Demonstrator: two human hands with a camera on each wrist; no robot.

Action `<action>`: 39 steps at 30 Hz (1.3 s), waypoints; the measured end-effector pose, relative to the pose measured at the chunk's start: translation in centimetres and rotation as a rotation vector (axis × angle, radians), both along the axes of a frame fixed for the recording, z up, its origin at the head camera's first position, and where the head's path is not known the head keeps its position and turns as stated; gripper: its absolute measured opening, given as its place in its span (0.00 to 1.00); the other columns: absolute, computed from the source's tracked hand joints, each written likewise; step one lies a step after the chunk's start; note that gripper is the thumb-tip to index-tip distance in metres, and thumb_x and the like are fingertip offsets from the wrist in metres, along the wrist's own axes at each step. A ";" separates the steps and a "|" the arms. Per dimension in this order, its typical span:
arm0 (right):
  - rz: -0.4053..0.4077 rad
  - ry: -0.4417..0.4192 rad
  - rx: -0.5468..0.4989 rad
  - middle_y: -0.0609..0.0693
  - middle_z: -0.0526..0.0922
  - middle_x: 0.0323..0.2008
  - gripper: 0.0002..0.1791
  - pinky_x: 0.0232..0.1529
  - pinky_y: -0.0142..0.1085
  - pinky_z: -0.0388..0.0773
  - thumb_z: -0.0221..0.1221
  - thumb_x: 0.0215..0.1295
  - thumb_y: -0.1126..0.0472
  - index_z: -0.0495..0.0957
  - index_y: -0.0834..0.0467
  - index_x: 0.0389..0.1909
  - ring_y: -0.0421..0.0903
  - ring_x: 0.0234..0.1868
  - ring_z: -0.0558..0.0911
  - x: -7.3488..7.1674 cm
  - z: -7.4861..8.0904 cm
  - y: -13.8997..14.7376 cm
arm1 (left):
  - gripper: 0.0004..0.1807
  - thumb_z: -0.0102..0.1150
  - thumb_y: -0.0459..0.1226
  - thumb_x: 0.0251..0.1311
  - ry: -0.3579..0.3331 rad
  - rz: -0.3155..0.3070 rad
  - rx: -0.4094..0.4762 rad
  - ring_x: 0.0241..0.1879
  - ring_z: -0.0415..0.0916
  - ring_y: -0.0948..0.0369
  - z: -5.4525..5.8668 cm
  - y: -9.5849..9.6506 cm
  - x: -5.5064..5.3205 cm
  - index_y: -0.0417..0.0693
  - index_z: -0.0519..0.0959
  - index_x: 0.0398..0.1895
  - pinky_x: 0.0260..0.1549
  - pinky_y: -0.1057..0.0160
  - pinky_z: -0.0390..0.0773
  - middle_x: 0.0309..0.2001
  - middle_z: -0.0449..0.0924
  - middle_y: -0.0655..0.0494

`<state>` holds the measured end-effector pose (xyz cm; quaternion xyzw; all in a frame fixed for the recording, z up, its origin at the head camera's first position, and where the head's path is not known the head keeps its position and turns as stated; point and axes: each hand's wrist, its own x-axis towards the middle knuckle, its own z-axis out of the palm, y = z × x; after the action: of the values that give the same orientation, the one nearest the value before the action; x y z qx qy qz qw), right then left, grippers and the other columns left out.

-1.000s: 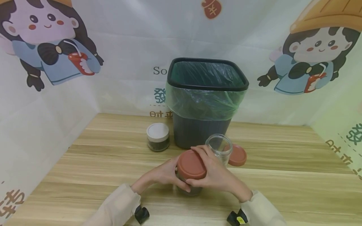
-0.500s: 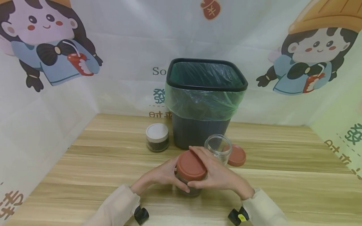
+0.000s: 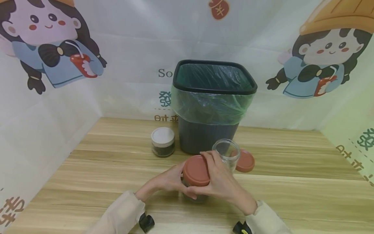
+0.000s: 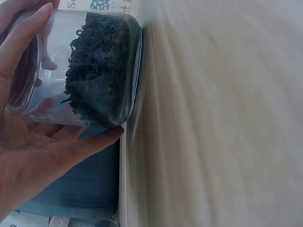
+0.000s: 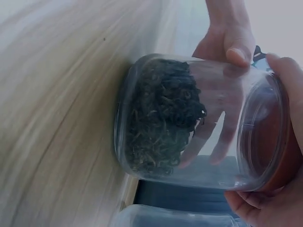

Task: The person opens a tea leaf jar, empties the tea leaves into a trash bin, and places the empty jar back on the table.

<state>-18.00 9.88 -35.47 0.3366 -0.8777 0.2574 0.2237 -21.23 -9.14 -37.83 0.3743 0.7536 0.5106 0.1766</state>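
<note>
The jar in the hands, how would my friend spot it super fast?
Find the big dark bin on the table. In front of it, the left hand and right hand hold the jar. Only this jar wears a reddish lid: the open jar has none, and the third jar has a white lid.

Looks like a makeshift tabletop booth, home or studio unclear. White cloth backdrop [image 3: 131, 42] w/ printed txt. [image 3: 165, 99] at 12 o'clk, cont. round to 9 & 3; cartoon fig. [image 3: 59, 61] at 10 o'clk, 2nd cartoon fig. [image 3: 324, 61] at 2. Wood-grain tbl. [image 3: 292, 201] fills 6 o'clk side. Household-type goods: lined bin [image 3: 207, 136] approx. 1 o'clk, red-lidded glass jar [image 3: 196, 170] nr. ctr., twd. 6.
</note>
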 end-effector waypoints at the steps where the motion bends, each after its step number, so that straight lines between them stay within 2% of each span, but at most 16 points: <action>1: 0.000 -0.005 -0.001 0.55 0.67 0.46 0.51 0.38 0.37 0.76 0.60 0.36 0.29 0.64 0.64 0.53 0.45 0.39 0.74 0.0 0.0 0.0 | 0.49 0.72 0.36 0.36 0.003 -0.001 0.001 0.58 0.62 0.61 0.0 0.0 0.0 0.52 0.55 0.64 0.58 0.56 0.59 0.59 0.65 0.57; 5: 0.017 -0.072 0.001 0.54 0.66 0.47 0.47 0.40 0.38 0.75 0.66 0.37 0.37 0.63 0.63 0.55 0.44 0.41 0.73 0.1 0.1 0.0 | 0.48 0.72 0.37 0.37 0.000 -0.008 0.005 0.58 0.62 0.61 0.0 0.0 0.0 0.52 0.55 0.64 0.58 0.56 0.59 0.59 0.65 0.57; 10: 0.079 -0.175 -0.015 0.53 0.65 0.50 0.47 0.42 0.39 0.74 0.69 0.38 0.45 0.60 0.62 0.58 0.44 0.44 0.72 0.1 0.5 0.3 | 0.49 0.72 0.38 0.38 -0.012 -0.011 0.007 0.58 0.61 0.61 0.1 0.0 0.0 0.53 0.54 0.65 0.59 0.54 0.57 0.59 0.64 0.58; 20: 0.213 -0.283 0.013 0.50 0.65 0.53 0.47 0.46 0.39 0.73 0.67 0.42 0.48 0.56 0.60 0.61 0.43 0.49 0.70 -0.5 1.3 1.2 | 0.48 0.72 0.36 0.36 -0.009 0.006 -0.005 0.57 0.62 0.61 0.1 0.0 0.2 0.52 0.56 0.64 0.58 0.56 0.59 0.58 0.66 0.58; 26: 0.274 -0.291 0.032 0.50 0.64 0.54 0.46 0.48 0.40 0.72 0.66 0.43 0.49 0.55 0.60 0.61 0.43 0.50 0.70 -0.8 1.7 1.5 | 0.48 0.72 0.35 0.37 -0.012 -0.003 0.002 0.58 0.62 0.60 0.2 0.0 0.2 0.52 0.55 0.64 0.58 0.56 0.59 0.58 0.65 0.57; 39: 0.314 -0.307 0.046 0.50 0.64 0.55 0.45 0.48 0.41 0.72 0.66 0.43 0.50 0.55 0.59 0.62 0.43 0.50 0.70 -1.2 2.3 1.7 | 0.48 0.73 0.36 0.35 0.007 0.019 -0.023 0.57 0.62 0.61 0.2 0.1 0.2 0.51 0.57 0.63 0.58 0.58 0.60 0.57 0.66 0.58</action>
<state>-19.17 11.58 -33.13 0.4312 -0.8439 0.3172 0.0370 -21.02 -9.08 -37.59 0.3666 0.7637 0.5022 0.1735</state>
